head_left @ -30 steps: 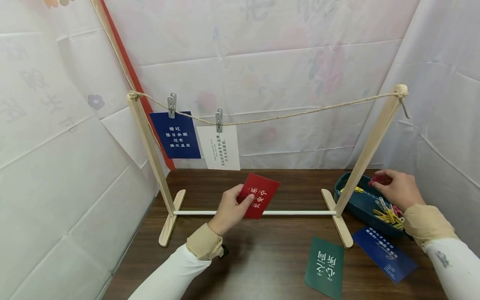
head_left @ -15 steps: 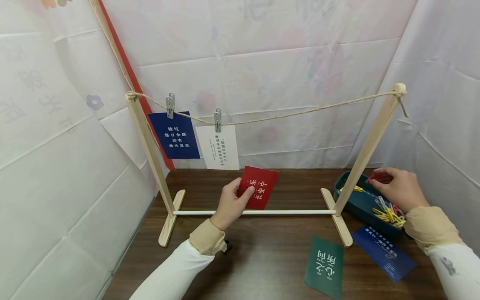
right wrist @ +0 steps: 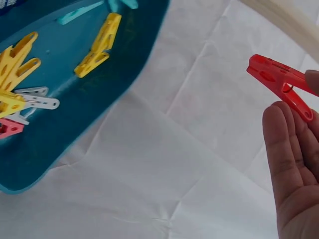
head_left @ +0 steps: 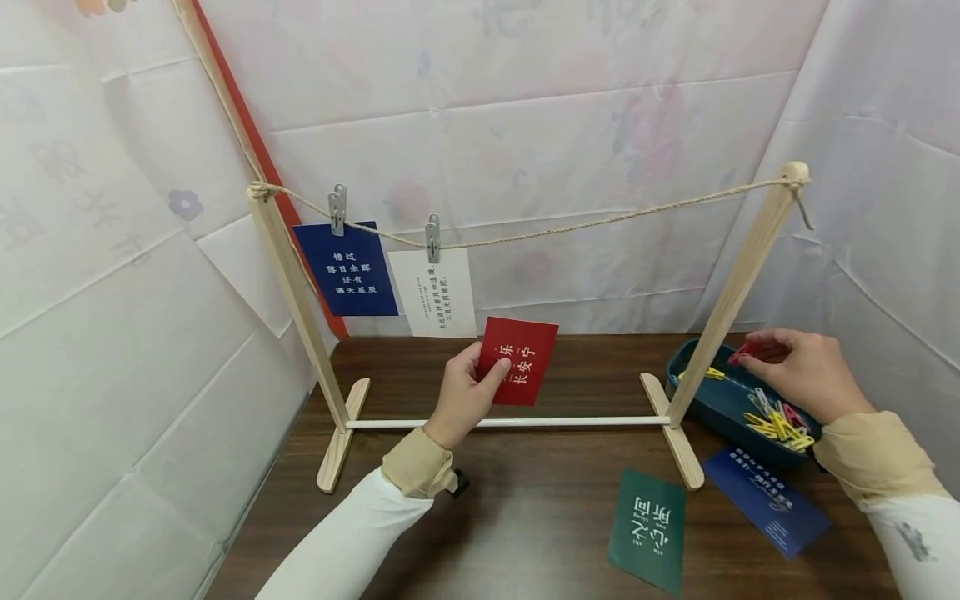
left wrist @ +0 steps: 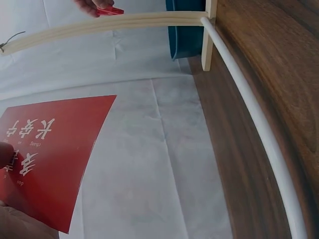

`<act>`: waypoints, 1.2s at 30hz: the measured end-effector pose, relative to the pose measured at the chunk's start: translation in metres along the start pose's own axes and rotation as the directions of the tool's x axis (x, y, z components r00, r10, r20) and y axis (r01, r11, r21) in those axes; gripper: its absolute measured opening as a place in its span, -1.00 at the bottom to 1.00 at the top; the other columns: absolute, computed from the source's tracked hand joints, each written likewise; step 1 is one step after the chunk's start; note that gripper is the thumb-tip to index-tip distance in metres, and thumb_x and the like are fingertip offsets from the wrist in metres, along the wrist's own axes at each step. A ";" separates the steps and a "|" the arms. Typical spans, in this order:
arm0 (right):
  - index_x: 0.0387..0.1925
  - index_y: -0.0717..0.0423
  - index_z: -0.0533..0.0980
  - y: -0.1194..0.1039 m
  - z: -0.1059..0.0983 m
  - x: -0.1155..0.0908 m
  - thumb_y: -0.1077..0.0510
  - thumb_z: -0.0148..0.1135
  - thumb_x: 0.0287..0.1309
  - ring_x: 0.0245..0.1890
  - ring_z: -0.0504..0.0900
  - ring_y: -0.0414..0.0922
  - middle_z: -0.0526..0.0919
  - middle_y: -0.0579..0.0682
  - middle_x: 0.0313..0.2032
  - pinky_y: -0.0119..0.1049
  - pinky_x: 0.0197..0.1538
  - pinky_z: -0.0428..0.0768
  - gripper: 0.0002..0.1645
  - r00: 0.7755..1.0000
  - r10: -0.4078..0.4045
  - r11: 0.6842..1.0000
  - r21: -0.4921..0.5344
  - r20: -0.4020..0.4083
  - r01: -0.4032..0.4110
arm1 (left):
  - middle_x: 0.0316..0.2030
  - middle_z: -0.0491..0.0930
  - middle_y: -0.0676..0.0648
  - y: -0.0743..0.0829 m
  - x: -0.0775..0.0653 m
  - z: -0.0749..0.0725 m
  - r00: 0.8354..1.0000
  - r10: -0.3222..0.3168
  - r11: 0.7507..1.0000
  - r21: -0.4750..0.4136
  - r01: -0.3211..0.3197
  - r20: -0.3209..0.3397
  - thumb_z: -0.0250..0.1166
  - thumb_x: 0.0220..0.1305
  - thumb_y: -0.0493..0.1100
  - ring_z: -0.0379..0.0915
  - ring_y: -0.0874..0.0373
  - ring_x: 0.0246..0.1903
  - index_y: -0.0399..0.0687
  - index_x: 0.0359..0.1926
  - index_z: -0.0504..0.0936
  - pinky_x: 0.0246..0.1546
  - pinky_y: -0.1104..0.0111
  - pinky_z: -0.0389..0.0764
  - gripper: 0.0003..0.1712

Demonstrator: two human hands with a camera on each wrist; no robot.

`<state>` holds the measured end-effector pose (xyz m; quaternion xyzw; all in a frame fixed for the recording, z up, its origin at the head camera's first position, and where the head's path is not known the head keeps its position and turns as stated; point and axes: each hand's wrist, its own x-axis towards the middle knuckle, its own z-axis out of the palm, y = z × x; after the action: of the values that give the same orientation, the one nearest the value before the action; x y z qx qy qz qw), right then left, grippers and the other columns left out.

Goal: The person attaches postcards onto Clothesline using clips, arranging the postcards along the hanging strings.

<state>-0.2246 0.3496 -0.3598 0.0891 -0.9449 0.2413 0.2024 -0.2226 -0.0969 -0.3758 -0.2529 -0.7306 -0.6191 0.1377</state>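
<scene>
Pinching the red card [head_left: 531, 362] by its left edge, the grip of the left hand [head_left: 459, 400] holds it below the string [head_left: 570, 230] of the wooden rack [head_left: 302, 312], seemingly to leave the top edge free. Just past the rack's right post [head_left: 736, 300], the right hand [head_left: 813, 377] pinches a red clothespin [right wrist: 271, 72] by its handles, probably so the biting end points clear. Beside the rack's right foot [head_left: 686, 458], the teal bin [head_left: 727, 397] holds more clothespins [head_left: 782, 427], likely for easy reach. On the rack's string, metal clips [head_left: 432, 239] hang a blue card [head_left: 347, 271] and a white card [head_left: 433, 292] by their tops, lettering facing out.
</scene>
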 end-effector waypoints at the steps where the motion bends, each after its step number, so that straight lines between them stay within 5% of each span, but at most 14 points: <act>1: -0.19 0.26 0.61 -0.002 -0.001 0.000 0.14 0.44 0.01 -0.49 0.63 -0.18 0.70 0.12 -0.40 -0.59 -0.46 0.43 -0.66 1.000 -0.003 1.000 0.002 0.003 0.003 | -0.19 0.63 -0.22 0.000 0.001 0.000 1.000 0.003 1.000 -0.004 -0.003 0.002 0.20 0.31 -0.33 0.61 -0.09 -0.25 -0.34 -0.03 0.51 -0.29 0.13 0.64 -0.76; 19: -0.19 0.22 0.63 -0.037 -0.011 -0.008 0.15 0.47 -0.02 -0.49 0.62 -0.30 0.70 0.04 -0.40 -0.67 -0.44 0.44 -0.67 0.995 -0.097 0.994 0.045 -0.007 0.097 | -0.18 0.64 -0.21 0.006 0.012 0.000 0.999 0.032 0.999 -0.044 -0.032 -0.008 0.19 0.31 -0.33 0.62 -0.07 -0.25 -0.33 -0.02 0.51 -0.30 0.16 0.65 -0.76; 36: -0.25 0.15 0.64 -0.077 -0.012 -0.004 0.33 0.50 -0.14 -0.45 0.63 -0.26 0.69 -0.09 -0.42 -0.75 -0.31 0.42 -0.68 0.962 -0.264 0.964 0.018 -0.075 0.266 | -0.15 0.64 -0.23 0.014 0.019 -0.002 0.999 0.034 0.997 -0.069 -0.035 -0.024 0.19 0.32 -0.33 0.63 -0.06 -0.22 -0.36 -0.01 0.51 -0.30 0.16 0.65 -0.74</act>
<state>-0.1964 0.2892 -0.3190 0.2090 -0.9131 0.2284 0.2653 -0.2310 -0.0938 -0.3535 -0.2630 -0.7027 -0.6444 0.1477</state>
